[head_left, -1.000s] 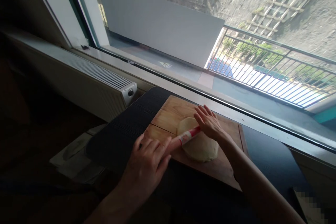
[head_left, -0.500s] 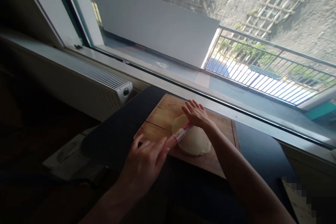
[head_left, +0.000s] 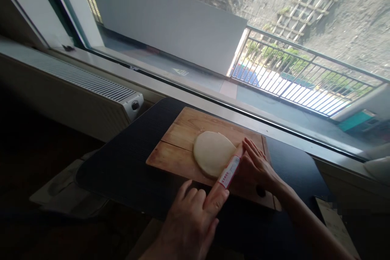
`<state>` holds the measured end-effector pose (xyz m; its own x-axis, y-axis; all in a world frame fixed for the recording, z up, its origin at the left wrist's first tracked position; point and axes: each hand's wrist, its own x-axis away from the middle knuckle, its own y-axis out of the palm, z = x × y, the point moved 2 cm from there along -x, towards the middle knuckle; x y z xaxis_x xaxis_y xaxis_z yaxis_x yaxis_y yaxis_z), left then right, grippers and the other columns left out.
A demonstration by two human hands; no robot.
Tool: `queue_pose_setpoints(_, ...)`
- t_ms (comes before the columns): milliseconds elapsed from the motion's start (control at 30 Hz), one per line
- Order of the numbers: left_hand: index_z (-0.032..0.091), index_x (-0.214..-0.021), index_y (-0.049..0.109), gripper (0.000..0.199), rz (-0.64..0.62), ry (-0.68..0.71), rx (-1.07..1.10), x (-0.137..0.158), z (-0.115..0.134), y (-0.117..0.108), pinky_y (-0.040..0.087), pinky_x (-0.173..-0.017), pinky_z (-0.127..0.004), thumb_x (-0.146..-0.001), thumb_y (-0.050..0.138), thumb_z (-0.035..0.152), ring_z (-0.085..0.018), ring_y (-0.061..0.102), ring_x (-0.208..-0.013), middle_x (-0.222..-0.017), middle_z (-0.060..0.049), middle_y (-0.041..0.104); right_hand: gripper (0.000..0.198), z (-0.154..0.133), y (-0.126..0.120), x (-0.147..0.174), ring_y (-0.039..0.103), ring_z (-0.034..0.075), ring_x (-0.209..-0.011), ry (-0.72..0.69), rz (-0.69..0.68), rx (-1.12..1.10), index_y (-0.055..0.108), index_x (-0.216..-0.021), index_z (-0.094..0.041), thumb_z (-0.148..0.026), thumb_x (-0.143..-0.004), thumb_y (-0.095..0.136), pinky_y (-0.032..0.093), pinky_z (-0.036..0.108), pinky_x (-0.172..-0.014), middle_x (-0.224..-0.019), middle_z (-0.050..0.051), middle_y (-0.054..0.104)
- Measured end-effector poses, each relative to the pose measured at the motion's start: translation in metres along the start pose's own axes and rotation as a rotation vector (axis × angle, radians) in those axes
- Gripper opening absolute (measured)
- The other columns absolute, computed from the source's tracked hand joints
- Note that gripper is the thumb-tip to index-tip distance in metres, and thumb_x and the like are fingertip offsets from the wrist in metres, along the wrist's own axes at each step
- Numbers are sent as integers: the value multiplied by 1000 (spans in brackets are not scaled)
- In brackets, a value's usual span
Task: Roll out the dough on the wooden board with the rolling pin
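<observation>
A wooden rolling pin (head_left: 230, 170) with a white and red label lies slantwise over the right edge of a flattened round of dough (head_left: 211, 152). My left hand (head_left: 195, 211) is closed around the pin's near end, thumb along its side. At the far end, my right hand (head_left: 260, 164) holds the pin with fingers nearly straight and close together; its palm side is hidden. Beneath the dough is a wooden cutting board (head_left: 173, 152) with a dark groove at each side and a round hole near its front right corner.
The board rests on a dark table (head_left: 122, 162) against the window sill (head_left: 183, 95). A white radiator (head_left: 91, 85) stands at the left. Some flat pale object (head_left: 333, 219) sits at the table's right end. Outside the glass is a metal railing (head_left: 292, 73).
Both hands have moved the rolling pin to the right across the dough, uncovering its left and middle. My right hand's raised, spread fingers have come down together. The view has shifted slightly.
</observation>
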<state>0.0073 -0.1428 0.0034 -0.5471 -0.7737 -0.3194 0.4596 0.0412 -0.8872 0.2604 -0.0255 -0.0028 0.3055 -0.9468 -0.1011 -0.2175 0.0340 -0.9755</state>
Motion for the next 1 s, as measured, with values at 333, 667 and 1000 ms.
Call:
queue_pose_setpoints(333,19,-138,32,48,88,-284,-33,5,-46,-9,34,-94,-46,-92,40,31,-18,62,-89,-103,-5,67,66,-98,9,-130,9,23,-140,-51,-105,38,32,-140,-21,-60,-91,11,10,46,-110,-151,6,22)
queue_pose_setpoints(667,26,-142,24,60,-24,-112,-56,4,-10,-4,38,-93,-47,-86,45,20,-18,58,-84,-96,-4,62,53,-73,0,-79,11,19,-139,-179,-78,60,43,-133,-30,-52,-95,14,9,43,-111,-145,-2,35)
queue_pose_setpoints(1000,26,-144,16,57,-68,-132,85,7,-11,4,42,-86,-45,-91,38,26,-16,57,-77,-86,-2,61,60,-70,0,-61,10,22,-140,-97,-71,141,41,-136,-16,-52,-94,15,10,44,-112,-149,9,26)
